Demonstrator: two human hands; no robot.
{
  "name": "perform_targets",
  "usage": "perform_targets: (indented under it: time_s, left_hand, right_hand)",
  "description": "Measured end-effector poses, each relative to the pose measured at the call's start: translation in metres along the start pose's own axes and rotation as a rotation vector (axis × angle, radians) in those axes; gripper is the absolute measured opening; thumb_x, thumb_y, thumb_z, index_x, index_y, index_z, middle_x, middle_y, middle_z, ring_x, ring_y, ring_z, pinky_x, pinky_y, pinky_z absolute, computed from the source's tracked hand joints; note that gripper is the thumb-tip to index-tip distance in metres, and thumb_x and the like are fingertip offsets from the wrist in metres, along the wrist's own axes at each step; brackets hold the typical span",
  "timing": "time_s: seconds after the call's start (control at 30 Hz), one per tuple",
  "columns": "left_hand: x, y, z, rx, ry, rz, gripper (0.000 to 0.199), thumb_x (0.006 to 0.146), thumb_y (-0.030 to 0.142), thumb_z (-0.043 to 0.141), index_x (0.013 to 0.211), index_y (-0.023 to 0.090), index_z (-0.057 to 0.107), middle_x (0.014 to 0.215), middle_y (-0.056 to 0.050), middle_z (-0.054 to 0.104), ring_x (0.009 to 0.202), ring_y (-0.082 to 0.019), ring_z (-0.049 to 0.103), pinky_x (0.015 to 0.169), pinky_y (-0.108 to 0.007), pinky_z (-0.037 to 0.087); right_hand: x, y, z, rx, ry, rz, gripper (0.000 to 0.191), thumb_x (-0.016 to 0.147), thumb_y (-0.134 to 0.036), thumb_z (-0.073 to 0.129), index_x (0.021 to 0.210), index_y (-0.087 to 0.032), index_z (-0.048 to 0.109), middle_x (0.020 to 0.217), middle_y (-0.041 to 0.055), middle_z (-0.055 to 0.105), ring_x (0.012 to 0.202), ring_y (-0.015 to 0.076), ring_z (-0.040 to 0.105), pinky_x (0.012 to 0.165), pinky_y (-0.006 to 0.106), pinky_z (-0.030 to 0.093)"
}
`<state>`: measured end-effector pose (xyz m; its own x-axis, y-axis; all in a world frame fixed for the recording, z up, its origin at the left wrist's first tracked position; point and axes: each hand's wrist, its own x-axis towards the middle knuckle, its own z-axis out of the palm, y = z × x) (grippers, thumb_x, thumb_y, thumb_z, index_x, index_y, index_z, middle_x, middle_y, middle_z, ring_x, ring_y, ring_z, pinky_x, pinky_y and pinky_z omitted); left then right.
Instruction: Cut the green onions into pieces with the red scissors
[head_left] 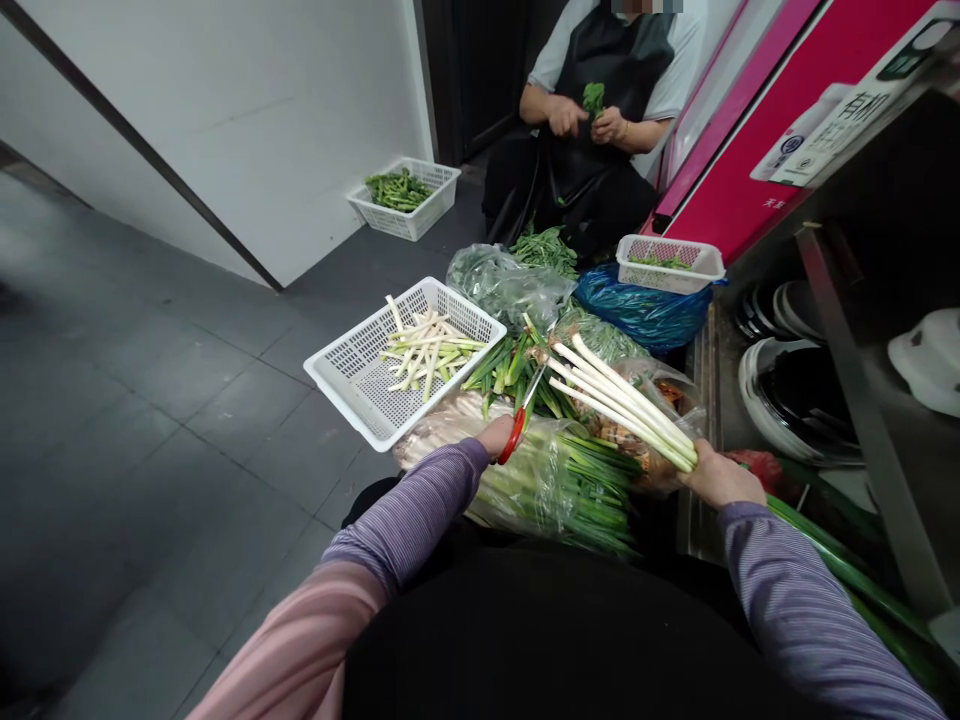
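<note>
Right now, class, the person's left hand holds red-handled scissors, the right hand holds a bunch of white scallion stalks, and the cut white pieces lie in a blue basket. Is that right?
Not quite: one detail is off. The basket holding the cut white pieces is white, not blue, as the head view shows. The rest stands: the left hand holds red-handled scissors, and the right hand holds the bunch of white scallion stalks.

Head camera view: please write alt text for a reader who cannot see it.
A person's right hand grips a bunch of scallions, white ends out, while the left hand holds red-handled scissors at them. A white basket of cut white stalks lies on the grey floor; another person sorts greens behind.
</note>
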<state>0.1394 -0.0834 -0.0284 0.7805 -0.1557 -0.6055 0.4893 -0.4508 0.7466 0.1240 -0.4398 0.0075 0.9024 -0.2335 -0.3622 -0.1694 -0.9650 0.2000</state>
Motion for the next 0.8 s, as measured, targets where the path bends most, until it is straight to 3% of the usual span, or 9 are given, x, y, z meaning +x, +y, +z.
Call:
perform_targets:
  time_s: [0.23,0.37,0.47,0.57,0.8]
  left_hand:
    - [-0.003,0.013,-0.006,-0.053,0.001,-0.064,0.011,0.083,0.007,0.051,0.075,0.014,0.049,0.052,0.003,0.050,0.043,-0.010,0.050,0.044,-0.020,0.043]
    - [-0.004,0.011,-0.009,-0.119,-0.012,-0.043,0.011,0.088,0.017,0.050,0.077,0.014,0.051,0.046,0.003,0.049,0.037,-0.010,0.045,0.039,-0.020,0.040]
    - [0.001,0.001,-0.010,-0.168,-0.068,-0.041,0.012,0.086,0.021,0.055,0.077,0.015,0.050,0.048,0.002,0.052,0.039,-0.011,0.050,0.039,-0.019,0.041]
    - [0.006,-0.007,-0.010,-0.229,-0.100,-0.121,0.011,0.082,0.017,0.058,0.077,0.016,0.048,0.052,0.001,0.054,0.046,-0.012,0.057,0.044,-0.020,0.045]
    - [0.010,-0.004,-0.016,-0.220,-0.083,-0.136,0.005,0.080,0.014,0.056,0.080,0.014,0.051,0.057,0.001,0.054,0.050,-0.013,0.059,0.047,-0.021,0.047]
  right_hand:
    - [-0.009,-0.007,-0.007,-0.052,-0.045,-0.030,0.039,0.084,-0.045,0.049,0.114,-0.020,0.054,0.095,0.0130,0.069,0.083,0.0256,0.067,0.066,0.032,0.046]
    - [-0.010,-0.008,-0.010,-0.065,-0.063,-0.014,0.037,0.085,-0.043,0.049,0.114,-0.021,0.053,0.094,0.0115,0.069,0.084,0.0246,0.067,0.065,0.031,0.045]
    - [-0.010,-0.008,-0.012,-0.073,-0.070,-0.012,0.035,0.086,-0.041,0.047,0.114,-0.020,0.053,0.095,0.0121,0.070,0.085,0.0255,0.068,0.065,0.031,0.044]
    - [-0.010,-0.008,-0.013,-0.073,-0.062,-0.022,0.035,0.086,-0.039,0.047,0.114,-0.019,0.052,0.097,0.0127,0.070,0.086,0.0265,0.068,0.065,0.032,0.044]
    - [-0.016,-0.009,-0.015,-0.066,-0.069,-0.055,0.038,0.086,-0.045,0.049,0.115,-0.020,0.052,0.099,0.0120,0.070,0.085,0.0265,0.068,0.062,0.031,0.042]
